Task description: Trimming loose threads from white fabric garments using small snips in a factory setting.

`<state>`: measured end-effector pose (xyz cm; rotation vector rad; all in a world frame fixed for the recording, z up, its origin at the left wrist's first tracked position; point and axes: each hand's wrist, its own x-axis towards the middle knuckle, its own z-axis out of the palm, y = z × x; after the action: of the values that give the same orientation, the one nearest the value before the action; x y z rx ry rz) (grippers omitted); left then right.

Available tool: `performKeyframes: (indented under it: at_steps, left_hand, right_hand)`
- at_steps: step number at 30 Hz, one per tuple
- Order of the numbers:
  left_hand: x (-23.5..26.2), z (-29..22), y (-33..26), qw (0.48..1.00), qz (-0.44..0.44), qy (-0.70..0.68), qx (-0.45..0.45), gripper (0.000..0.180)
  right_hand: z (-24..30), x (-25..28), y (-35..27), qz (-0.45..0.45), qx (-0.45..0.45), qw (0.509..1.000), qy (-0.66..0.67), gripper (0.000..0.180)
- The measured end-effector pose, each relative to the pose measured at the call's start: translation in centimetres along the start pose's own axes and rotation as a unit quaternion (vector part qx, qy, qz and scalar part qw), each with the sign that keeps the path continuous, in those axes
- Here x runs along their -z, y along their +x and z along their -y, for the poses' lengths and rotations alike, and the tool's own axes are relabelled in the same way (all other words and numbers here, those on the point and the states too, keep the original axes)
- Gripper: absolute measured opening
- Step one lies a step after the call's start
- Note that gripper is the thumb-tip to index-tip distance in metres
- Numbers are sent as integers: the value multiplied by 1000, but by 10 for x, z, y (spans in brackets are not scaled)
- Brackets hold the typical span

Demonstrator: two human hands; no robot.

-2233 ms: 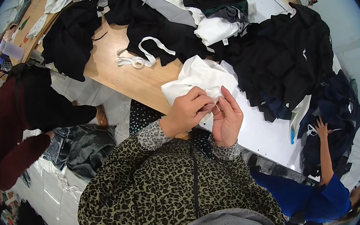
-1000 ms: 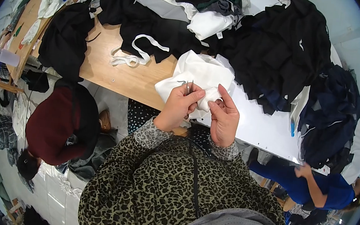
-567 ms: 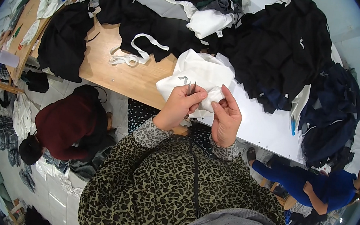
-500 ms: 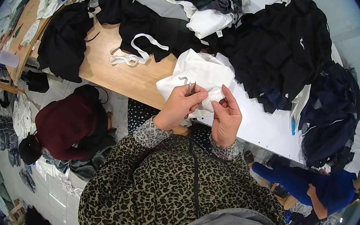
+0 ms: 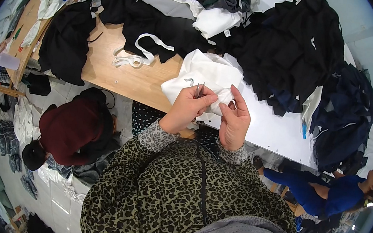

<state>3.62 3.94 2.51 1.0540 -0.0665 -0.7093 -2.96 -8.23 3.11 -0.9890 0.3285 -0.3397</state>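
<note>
A crumpled white garment (image 5: 211, 71) lies at the table's near edge, part of it lifted between my hands. My left hand (image 5: 182, 110) is closed round small thread snips (image 5: 200, 90), their pointed metal blades sticking up past the fingers. Its thumb tip presses against the white cloth. My right hand (image 5: 235, 125) pinches the same cloth between thumb and fingers, with the index finger raised. The snips' handle is hidden in my left palm. A small grey mark or strip shows on the cloth above the blades.
Black garments (image 5: 286, 49) are heaped at the back right, navy ones (image 5: 345, 118) beyond. A white strap (image 5: 149, 57) curls on the wooden table (image 5: 109, 68). A blue pen-like thing (image 5: 304, 129) lies at right. One person (image 5: 72, 129) bends at left; another in blue (image 5: 347, 197) is at right.
My hands stay almost in place, with slight finger shifts on the cloth. The snips' blades have turned a little. The person in blue at right has moved their arm and leaned.
</note>
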Motion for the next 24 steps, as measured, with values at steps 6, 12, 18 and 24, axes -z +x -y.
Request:
performKeyframes:
  at_steps: [6,12,18,24]
  left_hand:
    - [-1,0,0,1000,10,-3,1,12]
    - [-1,1,0,1000,8,-14,8,12]
    - [0,2,2,1000,1,-11,7,11]
    - [-8,7,-3,994,-54,43,-90,12]
  right_hand:
    - [1,-4,0,-9,-1,1000,-2,51]
    - [-1,1,0,-7,-8,1000,13,51]
    - [-2,3,0,-2,-9,1000,10,51]
    - [-3,4,1,-6,-4,1000,7,52]
